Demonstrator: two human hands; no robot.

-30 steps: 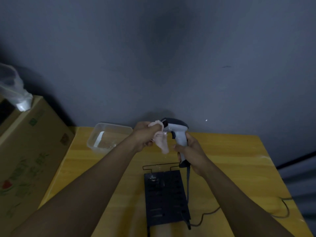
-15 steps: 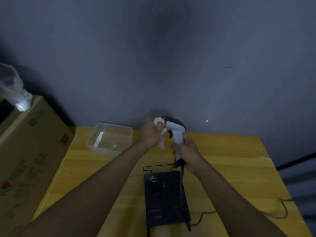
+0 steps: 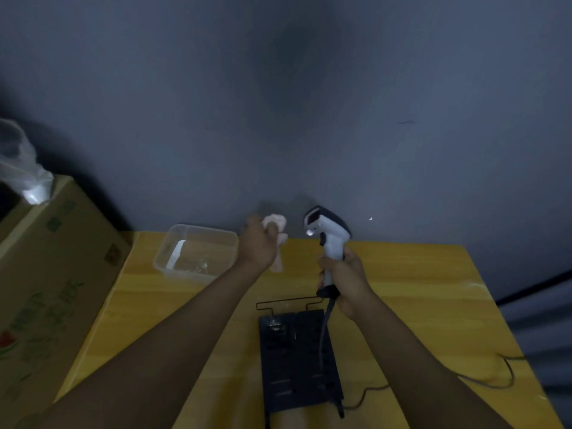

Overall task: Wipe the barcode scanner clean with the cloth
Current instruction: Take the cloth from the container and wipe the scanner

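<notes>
A white and dark grey barcode scanner stands upright above the yellow table, its head turned left. My right hand grips its handle low down, and its dark cable hangs from the base. My left hand is closed around a crumpled pale pink cloth, with one end of it hanging below the fist. A clear gap separates the cloth from the scanner's head.
A clear plastic container sits at the table's back left. A black perforated metal stand lies near the front, beneath the cable. A cardboard box with a plastic bag on top stands at the left. A grey wall is behind.
My left hand has pulled the cloth leftwards off the scanner's head, which it was touching before. The scanner has shifted slightly right and stays upright in my right hand.
</notes>
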